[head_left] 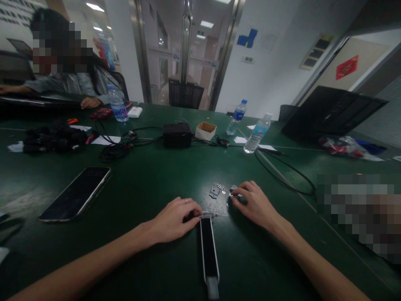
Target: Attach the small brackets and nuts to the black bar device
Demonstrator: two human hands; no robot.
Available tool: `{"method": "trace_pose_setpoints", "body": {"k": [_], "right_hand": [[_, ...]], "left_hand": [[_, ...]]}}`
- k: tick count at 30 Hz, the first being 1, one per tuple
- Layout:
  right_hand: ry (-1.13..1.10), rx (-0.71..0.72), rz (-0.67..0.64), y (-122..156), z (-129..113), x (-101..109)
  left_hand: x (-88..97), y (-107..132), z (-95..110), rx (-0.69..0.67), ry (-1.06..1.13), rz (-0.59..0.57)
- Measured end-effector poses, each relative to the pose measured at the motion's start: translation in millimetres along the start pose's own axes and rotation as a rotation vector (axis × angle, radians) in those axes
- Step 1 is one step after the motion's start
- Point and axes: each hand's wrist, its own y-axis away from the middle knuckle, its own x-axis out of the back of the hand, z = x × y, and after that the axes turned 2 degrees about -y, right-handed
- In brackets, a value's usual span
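Note:
A long narrow bar (209,251) with a black face and white edges lies lengthwise in front of me, its near end grey. My left hand (178,219) has thumb and fingers closed at the bar's far end, where a small grey metal end piece (206,215) sits. To the right, my right hand (255,205) bends its fingers down to the table around a small metal part (233,188), mostly hidden by the fingertips. Between the hands lie a flat metal bracket (214,192) and several small ring-like nuts or washers (220,186).
A phone (77,194) lies to the left. Farther back are a black box (177,135), a small open carton (206,131), cables (115,150), and water bottles (257,133). A person (75,81) sits at far left. A monitor (332,113) stands at right.

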Motion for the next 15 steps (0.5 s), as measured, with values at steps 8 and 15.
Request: {"method": "trace_pose_setpoints", "body": {"k": [8, 15], "right_hand": [[-0.119, 0.059, -0.229, -0.2, -8.2, 3.2], [-0.192, 0.039, -0.274, 1.5, -8.5, 4.9]], "left_hand": [[-1.5, 0.2, -1.9, 0.005, 0.008, 0.006], [0.0, -0.3, 0.1, 0.006, -0.015, 0.004]]}}
